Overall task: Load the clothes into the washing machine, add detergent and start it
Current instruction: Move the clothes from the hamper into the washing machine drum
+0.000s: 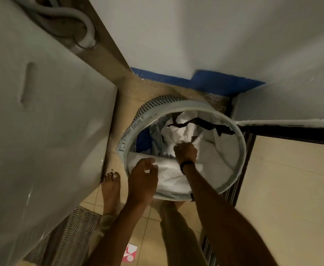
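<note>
Retrieval step: we should gather a deep bundle and lift it clear of the basket rim so nothing trails. Our right hand curls tight into the white clothes mid-basket; the heap spreads from its knuckles toward 12 o'clock. Our left hand hangs loosely curled, empty, over the rim at 7 o'clock; washing machine at 9 o'clock

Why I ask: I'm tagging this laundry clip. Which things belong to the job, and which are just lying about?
In the job: laundry basket, clothes in it, right hand gripping a white piece, left hand at the basket's near edge, white appliance on the left, probably the washer.
Lying about: grey hoses, striped floor mat, red-and-white scrap on the floor.
</note>
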The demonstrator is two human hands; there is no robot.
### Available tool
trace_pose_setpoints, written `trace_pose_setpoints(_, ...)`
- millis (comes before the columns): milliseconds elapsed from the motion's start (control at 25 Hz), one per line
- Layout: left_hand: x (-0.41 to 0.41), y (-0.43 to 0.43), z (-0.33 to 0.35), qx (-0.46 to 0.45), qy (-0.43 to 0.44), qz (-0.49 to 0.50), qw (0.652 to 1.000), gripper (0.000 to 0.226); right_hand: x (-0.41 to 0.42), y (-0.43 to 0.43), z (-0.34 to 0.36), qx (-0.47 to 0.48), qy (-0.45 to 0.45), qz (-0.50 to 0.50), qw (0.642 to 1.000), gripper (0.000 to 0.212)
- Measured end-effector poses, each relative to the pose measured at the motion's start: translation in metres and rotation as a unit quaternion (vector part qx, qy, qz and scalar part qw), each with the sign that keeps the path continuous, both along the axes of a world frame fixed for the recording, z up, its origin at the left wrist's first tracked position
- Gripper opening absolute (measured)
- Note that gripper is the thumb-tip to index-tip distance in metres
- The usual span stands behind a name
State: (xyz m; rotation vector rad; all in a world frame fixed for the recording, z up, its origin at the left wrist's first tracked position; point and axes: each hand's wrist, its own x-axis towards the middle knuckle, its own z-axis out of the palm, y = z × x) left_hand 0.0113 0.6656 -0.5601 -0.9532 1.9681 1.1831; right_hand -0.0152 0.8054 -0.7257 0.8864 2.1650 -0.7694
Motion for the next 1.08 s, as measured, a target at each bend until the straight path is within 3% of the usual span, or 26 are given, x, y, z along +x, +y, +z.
trace_pose_setpoints(120, -0.008, 0.005, 0.033, 0.023, -0.04, 0.033, 0.998, 0.017, 0.022, -0.008, 0.096, -0.029, 0.153, -0.097, 0.983, 0.024)
trace_pose_setpoints(240, -0.024, 0.017, 0.063, 0.035, -0.111, 0.091, 0.989, 0.005, 0.054, 0.0, 0.2, 0.001, 0.31, -0.1, 0.945, 0.022)
trace_pose_setpoints(320, -0.029, 0.024, 0.084, 0.054, -0.119, 0.129, 0.983, 0.011, 0.07, 0.003, 0.261, 0.018, 0.355, -0.096, 0.93, 0.019)
trace_pose_setpoints(480, -0.026, 0.021, 0.145, 0.048, -0.081, 0.096, 0.991, 0.015, 0.09, -0.007, 0.351, 0.044, 0.422, -0.077, 0.902, 0.024)
trace_pose_setpoints(880, 0.007, -0.058, 0.325, 0.082, -0.081, 0.056, 0.992, 0.022, 0.086, -0.059, 0.532, 0.061, 0.366, -0.234, 0.898, 0.023)
trace_pose_setpoints(1000, 0.018, -0.083, 0.382, 0.101, -0.04, -0.048, 0.993, 0.044, 0.084, -0.069, 0.607, 0.027, 0.37, -0.247, 0.895, 0.021)
trace_pose_setpoints(1080, 0.024, -0.091, 0.415, 0.123, 0.032, -0.157, 0.979, 0.075, 0.086, -0.079, 0.671, -0.05, 0.394, -0.264, 0.879, 0.019)
